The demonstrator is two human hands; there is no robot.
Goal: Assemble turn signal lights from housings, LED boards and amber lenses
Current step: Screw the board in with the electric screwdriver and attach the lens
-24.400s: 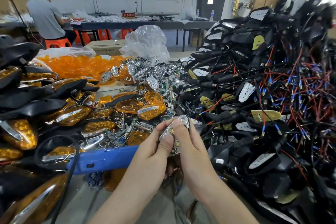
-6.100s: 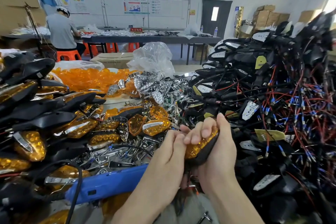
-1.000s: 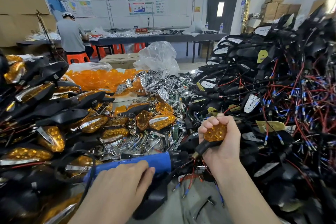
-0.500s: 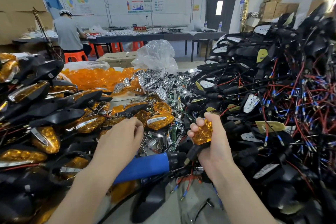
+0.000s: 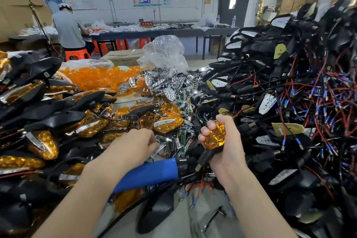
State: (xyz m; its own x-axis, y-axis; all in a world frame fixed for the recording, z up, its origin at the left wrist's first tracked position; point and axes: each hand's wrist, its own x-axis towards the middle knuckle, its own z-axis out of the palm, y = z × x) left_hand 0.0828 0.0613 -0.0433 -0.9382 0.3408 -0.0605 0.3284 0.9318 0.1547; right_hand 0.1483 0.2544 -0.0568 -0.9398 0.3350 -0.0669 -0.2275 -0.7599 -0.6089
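My right hand (image 5: 226, 150) grips an assembled turn signal (image 5: 214, 137), amber lens facing me, its black stem pointing down and left. My left hand (image 5: 133, 147) reaches forward over the blue electric screwdriver (image 5: 148, 172), with its curled fingertips among loose chrome trim pieces (image 5: 166, 147). The back of the hand hides whether they pinch one. Loose amber lenses (image 5: 100, 77) lie heaped at the back. Chrome reflectors and LED boards (image 5: 164, 83) lie beside them.
Finished amber-and-black lights (image 5: 44, 141) are stacked high on the left. A tall tangle of black housings with red and blue wires (image 5: 289, 102) fills the right. A clear plastic bag (image 5: 166, 52) stands behind the parts. Another person (image 5: 67, 27) sits at a far table.
My left hand left the blue screwdriver and moved forward to the chrome pieces. My right hand kept the light and shifted slightly right.
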